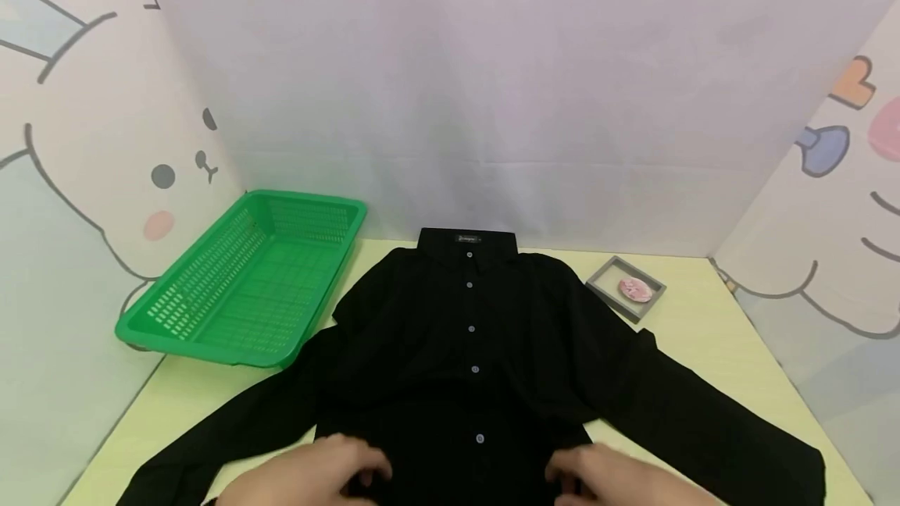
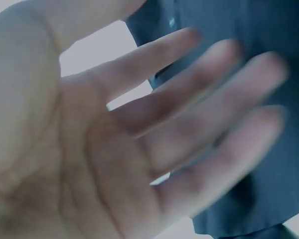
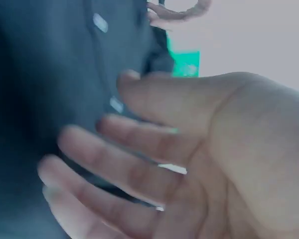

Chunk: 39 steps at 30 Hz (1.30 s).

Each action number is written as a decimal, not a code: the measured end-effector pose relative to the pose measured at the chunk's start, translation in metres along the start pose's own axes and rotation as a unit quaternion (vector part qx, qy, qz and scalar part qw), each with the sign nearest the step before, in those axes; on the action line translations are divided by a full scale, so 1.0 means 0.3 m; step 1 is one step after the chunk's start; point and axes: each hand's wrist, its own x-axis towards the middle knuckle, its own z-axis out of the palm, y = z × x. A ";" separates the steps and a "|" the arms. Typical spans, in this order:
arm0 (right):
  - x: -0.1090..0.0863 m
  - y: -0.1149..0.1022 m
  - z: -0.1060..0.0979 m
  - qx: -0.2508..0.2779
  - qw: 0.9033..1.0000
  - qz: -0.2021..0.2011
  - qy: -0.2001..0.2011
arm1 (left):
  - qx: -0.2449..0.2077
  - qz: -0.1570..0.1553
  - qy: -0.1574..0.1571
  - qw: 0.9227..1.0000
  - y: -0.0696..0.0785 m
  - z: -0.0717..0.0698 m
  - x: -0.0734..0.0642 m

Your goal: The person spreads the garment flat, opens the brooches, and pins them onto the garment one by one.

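Note:
A black button-up shirt (image 1: 436, 350) lies front up, its collar toward the back wall and light buttons down its middle. Its sleeves spread out to the lower left and the right. Over the left side of the shirt's lower body is my left hand (image 1: 316, 471), and in the left wrist view its fingers (image 2: 209, 119) are spread and relaxed with nothing in the palm. My right hand (image 1: 608, 475) is over the right side of the lower body. Its fingers (image 3: 124, 164) are loosely bent and hold nothing in the right wrist view. The shirt's hem is out of the head view.
A green plastic basket (image 1: 281, 287) stands at the back left, beside the shirt's left shoulder. At the back right, a small grey square tray (image 1: 612, 307) holds a pink oval item (image 1: 635, 290). White cloth walls with cartoon prints border the pale yellow table (image 1: 731, 334).

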 end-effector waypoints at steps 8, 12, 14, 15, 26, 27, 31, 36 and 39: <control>0.106 -0.039 -0.209 0.011 0.980 0.115 0.161 | 0.022 0.003 0.172 0.985 0.094 -0.167 0.131; 0.182 0.010 -0.179 -0.002 0.977 0.169 0.133 | 0.015 -0.039 0.168 0.985 0.039 -0.140 0.239; 0.210 0.029 -0.158 -0.010 0.973 0.197 0.116 | 0.019 -0.056 0.166 0.984 0.014 -0.117 0.273; 0.221 0.038 -0.150 -0.016 0.970 0.213 0.111 | 0.017 -0.067 0.166 0.984 0.005 -0.108 0.284; 0.246 0.113 -0.150 -0.206 0.920 0.279 0.180 | 0.087 -0.122 0.160 0.976 0.024 -0.142 0.324; 0.247 0.110 -0.148 -0.206 0.920 0.273 0.191 | 0.100 -0.113 0.182 0.972 0.030 -0.147 0.322; 0.264 0.090 -0.147 -0.162 0.933 0.241 0.212 | 0.172 -0.102 0.276 0.940 0.037 -0.158 0.312; 0.281 0.091 -0.139 -0.153 0.933 0.234 0.225 | 0.226 -0.132 0.297 0.918 -0.008 -0.158 0.327; 0.291 0.110 -0.135 -0.181 0.928 0.223 0.237 | 0.226 -0.140 0.299 0.916 -0.033 -0.164 0.344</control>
